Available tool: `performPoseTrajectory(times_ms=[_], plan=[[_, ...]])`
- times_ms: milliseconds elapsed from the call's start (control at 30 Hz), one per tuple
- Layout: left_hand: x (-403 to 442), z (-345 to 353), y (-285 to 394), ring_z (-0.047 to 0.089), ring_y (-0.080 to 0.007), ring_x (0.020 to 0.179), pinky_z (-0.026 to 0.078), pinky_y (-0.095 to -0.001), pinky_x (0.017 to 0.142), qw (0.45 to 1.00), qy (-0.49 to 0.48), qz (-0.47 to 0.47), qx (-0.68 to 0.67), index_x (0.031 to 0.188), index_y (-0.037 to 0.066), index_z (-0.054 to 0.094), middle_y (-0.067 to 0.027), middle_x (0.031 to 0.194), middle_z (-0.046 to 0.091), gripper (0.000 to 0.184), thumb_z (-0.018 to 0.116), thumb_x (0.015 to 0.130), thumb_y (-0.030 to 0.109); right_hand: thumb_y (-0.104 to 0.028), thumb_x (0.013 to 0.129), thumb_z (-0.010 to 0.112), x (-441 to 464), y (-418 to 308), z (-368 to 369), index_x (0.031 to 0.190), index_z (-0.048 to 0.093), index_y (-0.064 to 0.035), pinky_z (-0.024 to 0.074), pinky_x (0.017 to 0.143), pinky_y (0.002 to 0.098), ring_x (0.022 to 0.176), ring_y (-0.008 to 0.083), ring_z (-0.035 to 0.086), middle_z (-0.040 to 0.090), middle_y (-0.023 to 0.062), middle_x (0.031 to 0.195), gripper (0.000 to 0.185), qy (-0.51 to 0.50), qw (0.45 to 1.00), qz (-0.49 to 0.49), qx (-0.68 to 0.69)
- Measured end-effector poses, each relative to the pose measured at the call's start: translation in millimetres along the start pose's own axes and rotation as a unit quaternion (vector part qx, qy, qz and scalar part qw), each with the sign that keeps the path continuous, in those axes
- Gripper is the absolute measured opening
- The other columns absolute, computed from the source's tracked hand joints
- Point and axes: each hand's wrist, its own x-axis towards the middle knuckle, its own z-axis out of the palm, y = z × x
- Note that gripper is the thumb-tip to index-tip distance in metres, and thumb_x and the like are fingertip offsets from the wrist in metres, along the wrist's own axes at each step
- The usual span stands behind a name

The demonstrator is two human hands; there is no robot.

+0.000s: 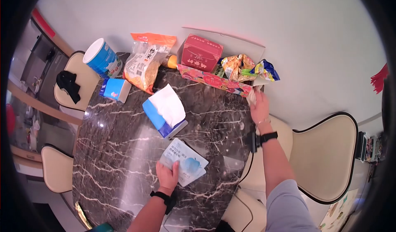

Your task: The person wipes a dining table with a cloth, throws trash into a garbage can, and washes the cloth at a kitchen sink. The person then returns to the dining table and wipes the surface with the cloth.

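My left hand [167, 176] is closed on the edge of flat light-blue packets [186, 161], thumb on top and fingers partly hidden beneath. The packets overlap, fanned slightly, over the marble table. At the far right edge of the table, my right hand [260, 107] reaches to the right end of a colourful open box [214, 80]. Its fingers are bent around something pale by the box's corner; I cannot make out what. Inside the box stand a dark red carton [201, 52] and crinkled snack bags [238, 67]. Between my hands and the box sits a blue tissue pack [157, 115] with a white tissue sticking out.
A bag of puffed grain [144, 65], a blue tin [103, 61] and a smaller blue tissue pack [115, 89] stand at the back left of the dark marble table [111, 149]. Cream chairs [326, 157] surround it. A cable [248, 168] hangs by the right edge.
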Motion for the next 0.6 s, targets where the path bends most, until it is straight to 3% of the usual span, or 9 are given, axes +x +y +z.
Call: performPoseTrajectory(times_ms=[167, 333, 367, 400, 433, 467, 500, 533, 600], plan=[[2, -1, 5, 0.05, -0.0393, 0.089, 0.038, -0.0471, 0.08, 1.0, 0.016, 0.006, -0.001, 0.089, -0.002, 0.063, -0.0195, 0.091, 0.06, 0.034, 0.055, 0.088, 0.031, -0.007, 0.072, 0.063, -85, -74, -27, 0.124, 0.051, -0.0092, 0.0379, 0.099, 0.045, 0.116, 0.0381, 0.047, 0.049, 0.0206, 0.124, 0.053, -0.102, 0.991, -0.081, 0.042], [1, 4, -2, 0.05, -0.041, 0.094, 0.037, -0.0476, 0.084, 0.999, 0.035, 0.012, -0.038, 0.093, -0.002, 0.062, -0.021, 0.093, 0.059, 0.038, 0.053, 0.089, 0.034, -0.004, 0.069, 0.063, -128, -108, -39, 0.124, 0.051, -0.0095, 0.037, 0.099, 0.0443, 0.114, 0.0378, 0.047, 0.05, 0.0203, 0.123, 0.056, -0.1, 0.982, -0.128, 0.097], [2, 3, -6, 0.056, -0.0335, 0.093, 0.042, -0.0419, 0.083, 0.998, 0.04, 0.041, 0.004, 0.097, -0.004, 0.062, -0.0189, 0.094, 0.062, 0.039, 0.055, 0.09, 0.034, -0.004, 0.069, 0.062, -139, -110, -42, 0.124, 0.051, -0.0098, 0.0372, 0.099, 0.0443, 0.113, 0.0377, 0.047, 0.05, 0.0199, 0.122, 0.056, -0.113, 0.976, -0.147, 0.111], [0, 0, -9, 0.056, -0.0335, 0.093, 0.042, -0.0419, 0.083, 0.998, 0.046, 0.046, 0.007, 0.097, -0.004, 0.062, -0.0189, 0.094, 0.062, 0.039, 0.055, 0.09, 0.034, -0.003, 0.069, 0.061, -155, -114, -48, 0.122, 0.052, -0.0091, 0.0388, 0.096, 0.044, 0.111, 0.0369, 0.048, 0.05, 0.0195, 0.121, 0.055, -0.13, 0.973, -0.155, 0.114], [0, -4, -11, 0.058, -0.0274, 0.093, 0.044, -0.038, 0.082, 0.986, 0.001, -0.08, -0.148, 0.103, -0.003, 0.06, -0.0153, 0.1, 0.063, 0.037, 0.056, 0.091, 0.032, -0.003, 0.068, 0.06, -173, -119, -53, 0.121, 0.053, -0.0083, 0.0404, 0.092, 0.0436, 0.109, 0.0361, 0.049, 0.051, 0.0192, 0.12, 0.053, -0.146, 0.969, -0.164, 0.113], [3, -7, -9, 0.06, -0.0212, 0.094, 0.047, -0.0342, 0.08, 0.932, -0.048, -0.199, -0.298, 0.109, -0.002, 0.059, -0.0117, 0.105, 0.063, 0.036, 0.056, 0.092, 0.03, -0.002, 0.068, 0.058, -194, -125, -57, 0.119, 0.055, -0.0088, 0.0412, 0.09, 0.044, 0.108, 0.0354, 0.05, 0.053, 0.0182, 0.116, 0.051, -0.146, 0.966, -0.176, 0.122], [5, -22, 8, 0.06, -0.0137, 0.094, 0.049, -0.0285, 0.077, 0.902, -0.036, -0.277, -0.33, 0.114, -0.002, 0.056, -0.0068, 0.106, 0.063, 0.037, 0.056, 0.094, 0.029, -0.003, 0.069, 0.058, -213, -134, -68, 0.118, 0.056, -0.0093, 0.0413, 0.091, 0.044, 0.109, 0.0343, 0.05, 0.055, 0.0175, 0.113, 0.049, -0.166, 0.962, -0.175, 0.125], [9, -24, 12, 0.06, -0.0137, 0.094, 0.049, -0.0285, 0.077, 0.903, -0.031, -0.271, -0.332, 0.114, -0.002, 0.056, -0.0068, 0.106, 0.063, 0.037, 0.056, 0.094, 0.029, -0.003, 0.07, 0.057, -232, -140, -75, 0.12, 0.055, -0.0101, 0.0409, 0.093, 0.0437, 0.11, 0.0343, 0.05, 0.053, 0.017, 0.115, 0.05, -0.183, 0.954, -0.192, 0.138], [11, -30, 24, 0.061, -0.0142, 0.094, 0.049, -0.0292, 0.079, 0.839, -0.012, -0.257, -0.48, 0.116, -0.003, 0.055, -0.0077, 0.106, 0.064, 0.037, 0.054, 0.095, 0.028, -0.003, 0.07, 0.059, -253, -150, -87, 0.121, 0.053, -0.0106, 0.0392, 0.097, 0.0433, 0.112, 0.0342, 0.048, 0.051, 0.0161, 0.119, 0.052, -0.168, 0.951, -0.214, 0.149]])
